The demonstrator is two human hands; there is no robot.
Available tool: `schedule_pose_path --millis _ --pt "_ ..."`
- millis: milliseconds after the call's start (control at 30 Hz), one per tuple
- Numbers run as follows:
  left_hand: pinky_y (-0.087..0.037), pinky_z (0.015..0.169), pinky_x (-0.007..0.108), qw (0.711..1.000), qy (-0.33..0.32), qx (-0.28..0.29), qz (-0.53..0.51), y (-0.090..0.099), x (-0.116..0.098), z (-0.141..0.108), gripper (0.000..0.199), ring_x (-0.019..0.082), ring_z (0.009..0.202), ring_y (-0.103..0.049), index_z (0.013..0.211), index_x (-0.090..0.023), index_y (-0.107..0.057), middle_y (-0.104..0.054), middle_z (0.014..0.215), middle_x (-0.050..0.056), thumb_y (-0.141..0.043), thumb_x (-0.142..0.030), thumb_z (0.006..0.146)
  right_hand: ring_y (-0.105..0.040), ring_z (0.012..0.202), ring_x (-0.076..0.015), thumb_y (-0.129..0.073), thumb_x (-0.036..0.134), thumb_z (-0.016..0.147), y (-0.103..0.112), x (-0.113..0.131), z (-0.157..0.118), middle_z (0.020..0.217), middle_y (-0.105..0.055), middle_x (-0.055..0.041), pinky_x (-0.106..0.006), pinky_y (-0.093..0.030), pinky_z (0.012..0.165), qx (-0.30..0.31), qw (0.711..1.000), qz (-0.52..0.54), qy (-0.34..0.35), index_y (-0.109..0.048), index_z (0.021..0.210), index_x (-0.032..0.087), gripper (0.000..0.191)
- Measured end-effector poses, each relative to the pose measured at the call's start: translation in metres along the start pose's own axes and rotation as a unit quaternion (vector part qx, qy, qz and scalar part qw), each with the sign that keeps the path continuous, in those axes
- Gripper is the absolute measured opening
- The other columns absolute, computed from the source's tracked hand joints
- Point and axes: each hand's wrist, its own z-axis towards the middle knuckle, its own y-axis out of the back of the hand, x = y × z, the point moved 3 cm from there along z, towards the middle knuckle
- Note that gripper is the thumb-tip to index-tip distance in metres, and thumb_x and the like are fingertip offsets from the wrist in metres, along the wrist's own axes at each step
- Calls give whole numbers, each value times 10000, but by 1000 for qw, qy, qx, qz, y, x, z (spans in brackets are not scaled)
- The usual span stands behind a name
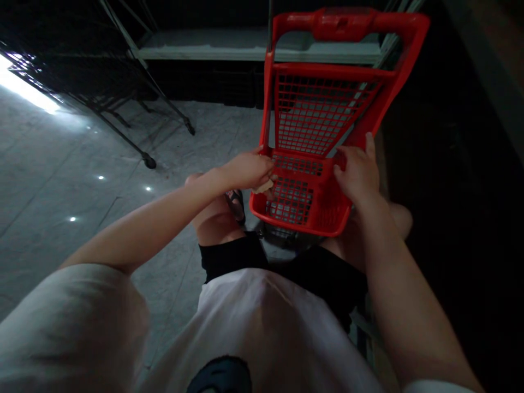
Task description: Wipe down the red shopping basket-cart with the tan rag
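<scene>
The grey floor (213,131) is the biggest thing we see. It looks shiny and the light is dim, so a small scrap dropped there might be hard for us to spot.

Next comes the red basket (323,207). It is right in front of our lap, near our knees, with its big handle up high and far from us. Its sides are full of little holes. It may tip or slide if we push harder on one side than on the other. We can't see well what is under it.

Behind it is a pale shelf (229,52). If the basket got shoved away from us, the handle might bump it.

Then come our hands. Our right hand (359,169) is at the right side of the basket, with one finger up and others bent. We can't tell if they grip the edge. A finger could get poked into a hole and pinched.

Our left hand (249,169) is at the left edge, fingers curled around something small.

Our dark shoe (235,207) is just beside the basket, so a tip could land on our toes.

Smallest is the tan scrap (265,186) in our left fingers. It could catch on the holes if we rub fast.
</scene>
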Motion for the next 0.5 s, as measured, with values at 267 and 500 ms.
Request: schedule_pose_path --millis 267,500 --pt "-423 819 346 996 -61 35 -48 -41 -79 -20 243 216 855 -606 1069 -217 -613 -680 922 45 -437 -238 903 -78 1497 -167 -521 142 842 -2 -18 25 1267 -613 -130 -455 -213 1207 36 997 -64 30 -576 1259 138 420" --pt "-456 803 365 997 -36 -7 -73 -50 -123 13 294 248 914 -619 1179 -228 -544 -648 1072 72 -375 -304 950 1 1500 -179 -397 161 890 -1 -50 46 1339 -563 -95 -523 -269 1153 71 996 -42 46 -558 1262 232 412"
